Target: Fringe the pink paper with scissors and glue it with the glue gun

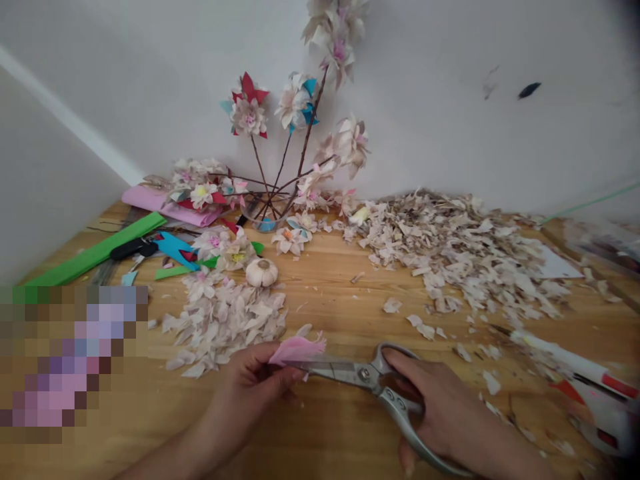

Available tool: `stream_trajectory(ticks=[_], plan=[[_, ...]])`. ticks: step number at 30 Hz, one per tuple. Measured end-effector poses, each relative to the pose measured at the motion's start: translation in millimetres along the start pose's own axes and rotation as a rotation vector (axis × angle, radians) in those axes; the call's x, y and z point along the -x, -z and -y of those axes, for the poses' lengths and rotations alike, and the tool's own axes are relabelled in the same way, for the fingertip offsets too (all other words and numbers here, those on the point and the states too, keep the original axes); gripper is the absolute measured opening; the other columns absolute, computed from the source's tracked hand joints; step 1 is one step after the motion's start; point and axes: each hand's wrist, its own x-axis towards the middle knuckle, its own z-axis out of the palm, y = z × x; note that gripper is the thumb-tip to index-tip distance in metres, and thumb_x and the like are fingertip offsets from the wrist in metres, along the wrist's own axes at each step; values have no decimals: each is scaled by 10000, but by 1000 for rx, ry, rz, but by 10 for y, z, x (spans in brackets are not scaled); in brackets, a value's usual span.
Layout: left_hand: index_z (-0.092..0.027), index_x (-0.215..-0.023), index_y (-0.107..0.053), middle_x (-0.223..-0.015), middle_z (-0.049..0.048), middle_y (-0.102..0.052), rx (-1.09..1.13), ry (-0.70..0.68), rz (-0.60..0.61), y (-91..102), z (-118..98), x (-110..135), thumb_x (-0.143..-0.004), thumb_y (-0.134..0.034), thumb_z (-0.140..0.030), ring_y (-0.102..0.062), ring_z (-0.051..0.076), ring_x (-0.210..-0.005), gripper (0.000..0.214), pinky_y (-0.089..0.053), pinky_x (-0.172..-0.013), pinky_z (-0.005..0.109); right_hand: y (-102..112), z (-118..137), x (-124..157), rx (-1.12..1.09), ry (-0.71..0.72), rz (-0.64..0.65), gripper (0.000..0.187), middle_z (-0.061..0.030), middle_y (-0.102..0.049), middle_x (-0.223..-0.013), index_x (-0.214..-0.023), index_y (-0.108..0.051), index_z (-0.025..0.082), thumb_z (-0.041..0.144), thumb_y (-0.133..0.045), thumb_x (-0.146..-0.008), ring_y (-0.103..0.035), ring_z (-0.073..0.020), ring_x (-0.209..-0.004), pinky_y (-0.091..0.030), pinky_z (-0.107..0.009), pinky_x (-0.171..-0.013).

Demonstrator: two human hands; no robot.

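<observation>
Along the table's (340, 293) far edge, finished flowers (300, 113) are standing. Our left hand (250, 383) is pinching pink paper (299, 348); our right hand (445, 413), gripping scissors (350, 373), is cutting it.

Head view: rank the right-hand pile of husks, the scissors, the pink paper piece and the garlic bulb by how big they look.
1. pile of husks
2. scissors, enlarged by nearness
3. pink paper piece and garlic bulb: look alike, no ranking
</observation>
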Motion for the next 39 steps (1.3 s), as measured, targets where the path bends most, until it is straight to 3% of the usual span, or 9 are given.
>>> stream_trajectory(ticks=[6,17,39], plan=[[-218,-623,-733,-576,-26,-683,-26,10,13,-13,-35,-1,-546,-792,-235,-548,87,-477,98,-530,-443,187,-47,-42,9,-25,9,-7,655,47,-603,-737,-803,-454,243,460,-889,-364,-509,-156,-617,-353,-228,-551],[-228,-693,-746,-677,4,-727,-15,-6,41,20,54,16,-626,-761,-290,-603,110,-563,92,-531,-466,178,-34,-48,37,-63,-31,-38,621,95,-506,-612,-708,-416,243,393,-905,-357,-395,-114,-532,-277,-212,-479],[-207,-619,-716,-581,-28,-659,-28,3,-15,-4,-12,2,-582,-753,-205,-532,81,-494,52,-485,-442,160,-17,6,-6,3,-31,18,660,-3,-626,-826,-845,-470,234,497,-872,-393,-571,-225,-727,-389,-276,-618]])
